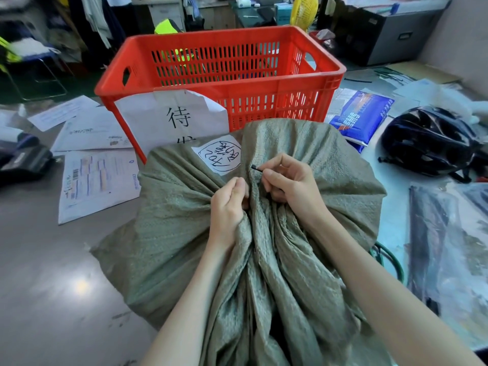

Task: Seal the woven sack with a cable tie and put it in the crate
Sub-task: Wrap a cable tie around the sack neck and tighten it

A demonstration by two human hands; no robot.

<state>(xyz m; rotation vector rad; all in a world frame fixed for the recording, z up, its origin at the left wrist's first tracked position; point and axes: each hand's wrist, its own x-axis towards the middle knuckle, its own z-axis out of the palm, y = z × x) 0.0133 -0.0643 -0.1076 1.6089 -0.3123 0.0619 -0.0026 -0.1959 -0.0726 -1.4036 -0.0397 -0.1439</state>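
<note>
A grey-green woven sack (169, 228) lies on the floor in front of me, its mouth bunched into a neck between my hands. A white label with handwriting (219, 155) sticks to it. My left hand (228, 204) clutches the gathered cloth from the left. My right hand (290, 180) pinches a thin black cable tie (256, 168), whose end pokes up and left past my fingertips; the rest of the tie is hidden in the folds. The red slatted crate (277, 85) stands just behind the sack, with a white paper sign (174, 120) taped to its front.
Envelopes and printed papers (97, 183) lie on the floor to the left. A blue parcel (361, 114) and a black helmet (427, 141) sit to the right, with dark plastic bags (449, 247) nearer. Chairs, cabinets and a yellow fan (303, 9) fill the background.
</note>
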